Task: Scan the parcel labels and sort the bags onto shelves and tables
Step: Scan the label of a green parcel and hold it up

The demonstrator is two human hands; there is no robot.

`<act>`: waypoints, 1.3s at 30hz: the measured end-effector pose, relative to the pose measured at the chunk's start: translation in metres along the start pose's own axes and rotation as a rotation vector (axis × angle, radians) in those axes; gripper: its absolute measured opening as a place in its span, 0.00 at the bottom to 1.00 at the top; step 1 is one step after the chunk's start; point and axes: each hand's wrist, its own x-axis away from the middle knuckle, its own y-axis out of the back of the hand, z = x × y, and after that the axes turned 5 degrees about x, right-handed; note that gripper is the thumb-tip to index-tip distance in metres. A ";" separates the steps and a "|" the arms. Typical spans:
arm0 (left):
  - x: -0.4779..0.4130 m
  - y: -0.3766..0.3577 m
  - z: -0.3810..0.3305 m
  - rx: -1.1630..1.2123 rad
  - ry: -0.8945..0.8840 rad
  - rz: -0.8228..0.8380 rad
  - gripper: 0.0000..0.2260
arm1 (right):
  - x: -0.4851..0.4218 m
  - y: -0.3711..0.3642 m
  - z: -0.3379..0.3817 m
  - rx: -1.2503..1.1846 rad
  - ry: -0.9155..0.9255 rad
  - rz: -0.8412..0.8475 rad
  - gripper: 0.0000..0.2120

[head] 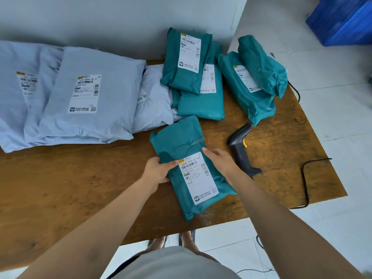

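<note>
A teal parcel bag (181, 141) with a white label (198, 177) facing up lies on the wooden table (70, 178) near its front edge. My left hand (157, 171) grips its left side, thumb on the label's top corner. My right hand (220, 161) holds its right side. A black barcode scanner (240, 147) with a yellow trigger lies on the table just right of my right hand, untouched.
Several pale blue bags (90, 93) are stacked at the back left. More teal bags (187, 63) lean against the wall, others (253, 81) at the back right. The scanner's black cable (306, 178) hangs off the right edge. A blue crate (342, 19) stands on the floor.
</note>
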 end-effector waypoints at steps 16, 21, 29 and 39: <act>0.063 -0.137 -0.092 -0.424 -0.609 0.606 0.33 | 0.112 0.136 -0.006 -0.607 0.193 -0.378 0.18; 0.123 -0.248 -0.081 -0.466 -0.728 0.819 0.30 | 0.170 0.228 -0.056 -0.664 0.252 -0.614 0.13; 0.226 -0.425 -0.007 -0.529 -0.853 0.972 0.28 | 0.251 0.381 -0.180 -0.607 0.297 -0.832 0.11; 0.305 -0.607 0.064 -0.492 -0.807 1.049 0.25 | 0.292 0.539 -0.294 -0.524 0.310 -1.005 0.09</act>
